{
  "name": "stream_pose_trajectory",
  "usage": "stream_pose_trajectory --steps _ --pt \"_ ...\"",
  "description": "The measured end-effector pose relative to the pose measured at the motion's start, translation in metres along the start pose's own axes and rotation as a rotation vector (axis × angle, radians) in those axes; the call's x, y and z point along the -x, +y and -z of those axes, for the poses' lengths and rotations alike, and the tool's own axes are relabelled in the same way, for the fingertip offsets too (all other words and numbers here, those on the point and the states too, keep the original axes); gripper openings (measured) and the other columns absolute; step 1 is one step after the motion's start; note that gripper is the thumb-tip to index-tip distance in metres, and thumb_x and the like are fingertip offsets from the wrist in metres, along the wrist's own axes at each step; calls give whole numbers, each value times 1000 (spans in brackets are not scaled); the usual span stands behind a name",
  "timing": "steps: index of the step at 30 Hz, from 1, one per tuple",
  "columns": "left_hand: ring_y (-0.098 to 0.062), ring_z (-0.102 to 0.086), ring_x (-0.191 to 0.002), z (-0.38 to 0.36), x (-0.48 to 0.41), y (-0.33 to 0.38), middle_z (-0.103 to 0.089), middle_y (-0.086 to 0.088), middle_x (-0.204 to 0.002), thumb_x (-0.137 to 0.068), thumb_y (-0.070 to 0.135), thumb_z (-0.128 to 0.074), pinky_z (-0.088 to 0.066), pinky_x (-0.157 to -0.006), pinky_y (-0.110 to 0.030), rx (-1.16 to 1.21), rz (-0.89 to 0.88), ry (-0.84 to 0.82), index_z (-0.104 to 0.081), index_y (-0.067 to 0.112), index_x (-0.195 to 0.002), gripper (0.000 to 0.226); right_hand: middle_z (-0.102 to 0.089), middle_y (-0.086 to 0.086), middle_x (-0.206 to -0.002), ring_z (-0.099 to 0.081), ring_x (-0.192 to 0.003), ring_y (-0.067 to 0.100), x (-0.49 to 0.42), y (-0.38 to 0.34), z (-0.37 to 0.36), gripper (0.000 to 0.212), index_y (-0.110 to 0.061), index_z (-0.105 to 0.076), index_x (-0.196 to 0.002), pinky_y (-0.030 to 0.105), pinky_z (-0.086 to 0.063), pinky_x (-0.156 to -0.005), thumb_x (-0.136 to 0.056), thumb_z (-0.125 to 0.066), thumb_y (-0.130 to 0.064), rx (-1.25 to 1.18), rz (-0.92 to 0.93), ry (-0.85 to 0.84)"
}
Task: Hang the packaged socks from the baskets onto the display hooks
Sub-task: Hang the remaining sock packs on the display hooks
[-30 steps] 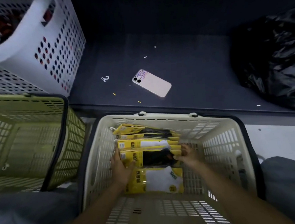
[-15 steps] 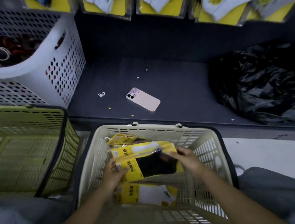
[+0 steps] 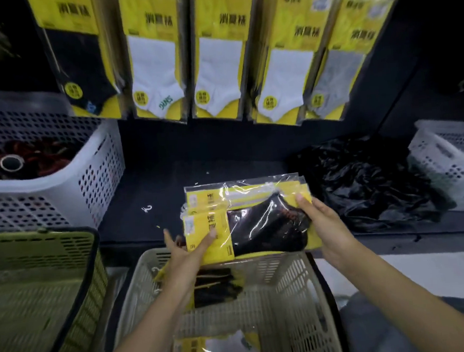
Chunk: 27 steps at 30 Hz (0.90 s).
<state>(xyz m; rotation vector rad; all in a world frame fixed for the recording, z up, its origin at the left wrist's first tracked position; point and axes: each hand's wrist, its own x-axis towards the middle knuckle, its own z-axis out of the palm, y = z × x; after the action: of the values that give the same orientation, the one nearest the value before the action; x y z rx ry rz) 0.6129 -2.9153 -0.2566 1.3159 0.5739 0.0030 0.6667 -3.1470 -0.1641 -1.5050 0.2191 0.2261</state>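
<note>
socks in clear crackly sleeves, a small stack of packs [image 3: 245, 222], show in the head view held flat just above the far rim of the cream basket [image 3: 297, 281], in front of the dark shelf. the left hand [image 3: 184, 257] pinches the yellow card end at the left, thumb on the front and fingers behind. the right hand [image 3: 323, 224] pinches the right edge the same way, so both hands are clamped on the stack. more packs lie in the basket below the wrists. on the far wall hang rows of hanging packs [image 3: 216, 66], though the hooks themselves are above the frame edge. a green basket [image 3: 38, 274] stands to the left with a white perforated basket [image 3: 73, 188] beyond it. a black plastic bag [image 3: 364, 179] lies on the shelf to the right, and a loose little hook [image 3: 147, 209] lies on the shelf too. these packs look light and floppy, the film glossy and likely slippery, so the stack could fan out or slide. the stiffer yellow card header seems the place to take hold, one pack at a time.
</note>
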Motion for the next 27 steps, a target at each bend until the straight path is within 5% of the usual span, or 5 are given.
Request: stream_pose_trajectory --steps 7,11,18,21,27 --pt "-24 -59 -108 -48 17 68 -61 -4 -123 -65 38 -70 -50 -91 -41 430 34 -232 -28 18 -143 91 -75 7 -100 -73 -82 20 4 -25 13 40 -15 -60 -125 31 -58 -54 -96 -50 -41 -495 -132 73" --pt "-24 -63 -107 -85 26 98 -66 -9 -118 -75 36 -66 -50 -95 -39 351 62 -486 -60 12 -117 49 -74 8 -104 -73 -85 20 3 -20 4 42 -15 -62 -122 32 -58 -60 -95 -47 -44 -567 -186 20" --pt "-28 -60 -112 -90 5 132 -68 -5 -116 -79 38 -71 -43 -100 -51 106 -116 -234 -61 17 -118 46 -60 13 -122 -61 -102 22 6 -27 -5 46 -3 -44 -138 28 -47 -85 -95 -54 -14 -318 -24 58" --pt "-19 -71 -91 -83 6 142 -75 0 -95 -71 36 -78 -55 -73 -29 24 -221 -207 -68 21 -102 36 -38 -4 -146 -35 -136 11 5 -41 -8 53 -20 -37 -142 22 -32 -100 -94 -58 -20 -50 202 188" --pt "-16 -72 -86 -93 15 145 -75 -1 -92 -66 33 -83 -56 -76 -30 -117 -253 -303 -71 18 -100 39 -62 -4 -120 -58 -109 5 2 -72 -22 30 -24 -58 -120 17 -48 -86 -90 -63 -25 -12 434 72"
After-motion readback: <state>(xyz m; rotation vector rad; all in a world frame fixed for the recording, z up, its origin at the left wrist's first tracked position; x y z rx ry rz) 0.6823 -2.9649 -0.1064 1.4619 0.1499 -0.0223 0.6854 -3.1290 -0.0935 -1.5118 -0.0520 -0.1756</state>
